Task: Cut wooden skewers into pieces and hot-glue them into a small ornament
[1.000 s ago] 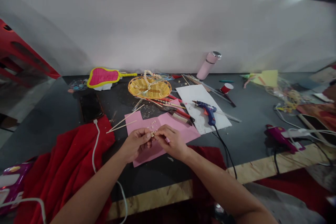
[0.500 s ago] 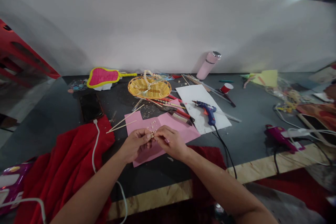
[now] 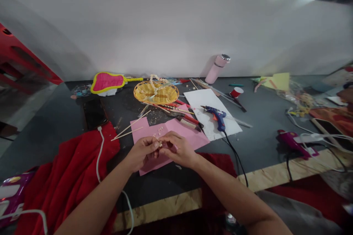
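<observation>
Over the pink paper (image 3: 190, 132), my left hand (image 3: 143, 151) pinches a small cluster of pale bead-like pieces (image 3: 160, 144). My right hand (image 3: 179, 149) meets it there, thumb and fingertips closed at the same cluster. Fingers cover most of the cluster, so its exact kind is unclear. Several loose pale pieces (image 3: 160, 130) lie on the paper just beyond the fingertips. Thin wooden sticks (image 3: 129, 128) rest across the paper's left side. Pliers with red and black handles (image 3: 190, 120) lie behind my right hand.
A blue glue gun (image 3: 217, 116) lies on a white board (image 3: 195, 99), its cord running off the front edge. Behind stand a yellow wicker basket (image 3: 140, 97) and a pink bottle (image 3: 216, 70). A phone (image 3: 95, 112) and red cloth (image 3: 74, 165) are at left; a purple glue gun (image 3: 293, 143) is at right.
My right thumb and fingers have shifted slightly around the small cluster, leaving a wider gap inside the grip. My left hand keeps its pinch. The view has moved a little.
</observation>
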The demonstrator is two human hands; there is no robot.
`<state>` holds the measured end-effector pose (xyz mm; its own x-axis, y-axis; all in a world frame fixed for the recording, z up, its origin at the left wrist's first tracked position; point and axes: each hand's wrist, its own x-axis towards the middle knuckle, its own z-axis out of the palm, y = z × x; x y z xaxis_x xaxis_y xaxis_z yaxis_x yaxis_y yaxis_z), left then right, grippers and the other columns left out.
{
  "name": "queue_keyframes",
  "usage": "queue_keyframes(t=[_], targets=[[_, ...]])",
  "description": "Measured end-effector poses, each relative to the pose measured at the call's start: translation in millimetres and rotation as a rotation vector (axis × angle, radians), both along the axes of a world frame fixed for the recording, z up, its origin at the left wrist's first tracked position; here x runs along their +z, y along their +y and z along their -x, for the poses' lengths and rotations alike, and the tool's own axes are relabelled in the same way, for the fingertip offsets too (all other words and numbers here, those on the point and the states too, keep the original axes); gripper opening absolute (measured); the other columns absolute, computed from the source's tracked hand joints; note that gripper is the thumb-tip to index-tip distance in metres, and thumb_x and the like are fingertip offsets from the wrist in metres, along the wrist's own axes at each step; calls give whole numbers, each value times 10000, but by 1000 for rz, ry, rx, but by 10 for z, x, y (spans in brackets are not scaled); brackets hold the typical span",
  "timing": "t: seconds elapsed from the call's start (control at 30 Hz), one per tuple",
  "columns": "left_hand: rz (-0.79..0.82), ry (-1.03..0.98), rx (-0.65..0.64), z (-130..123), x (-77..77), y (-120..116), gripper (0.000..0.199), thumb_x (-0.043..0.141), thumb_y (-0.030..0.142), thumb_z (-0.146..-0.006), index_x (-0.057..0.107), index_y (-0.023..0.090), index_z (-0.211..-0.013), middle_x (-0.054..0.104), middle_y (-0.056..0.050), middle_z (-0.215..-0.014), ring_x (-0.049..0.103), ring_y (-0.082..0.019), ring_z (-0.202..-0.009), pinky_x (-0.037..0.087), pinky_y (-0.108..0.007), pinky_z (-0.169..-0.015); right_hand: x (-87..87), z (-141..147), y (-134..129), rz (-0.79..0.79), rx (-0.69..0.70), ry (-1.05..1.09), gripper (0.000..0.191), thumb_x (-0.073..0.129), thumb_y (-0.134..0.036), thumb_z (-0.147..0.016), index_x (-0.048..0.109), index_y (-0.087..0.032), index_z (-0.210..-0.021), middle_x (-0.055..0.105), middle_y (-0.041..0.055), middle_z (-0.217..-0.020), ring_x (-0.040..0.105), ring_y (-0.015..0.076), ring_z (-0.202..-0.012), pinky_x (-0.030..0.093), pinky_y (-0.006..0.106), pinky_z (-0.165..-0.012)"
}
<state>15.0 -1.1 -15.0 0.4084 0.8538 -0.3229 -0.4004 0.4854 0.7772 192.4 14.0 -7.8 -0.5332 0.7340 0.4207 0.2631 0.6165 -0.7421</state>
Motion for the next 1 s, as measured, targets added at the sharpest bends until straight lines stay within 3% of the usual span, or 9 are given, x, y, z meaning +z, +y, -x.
queue_keyframes(t=[0.23, 0.6, 1.0], targets=[[-36, 58, -29, 6, -15, -4, 265, 737, 334, -643, 591, 114, -624, 562, 6, -516, 475, -66, -461, 324, -180, -472, -24, 30, -10, -2, 1, 33, 155, 563, -230, -833, 603, -185, -975, 583, 45, -804, 553, 120, -700, 470, 233, -625], [-25, 37, -16, -5, 16, -3, 251, 727, 332, -656, 610, 118, -712, 556, 10, -587, 480, -60, -492, 336, -181, -492, -72, 19, 24, 10, -61, 43, 134, 598, -247, -809, 594, -192, -931, 550, 26, -774, 525, 115, -671, 452, 228, -595], [-20, 52, -6, -14, 61, -3, 232, 701, 332, -681, 620, 115, -698, 573, 3, -562, 479, -56, -471, 337, -172, -483, -2, -22, 36, 10, 37, -1, 289, 627, -320, -790, 559, -194, -1041, 583, 48, -861, 558, 141, -763, 472, 261, -693]])
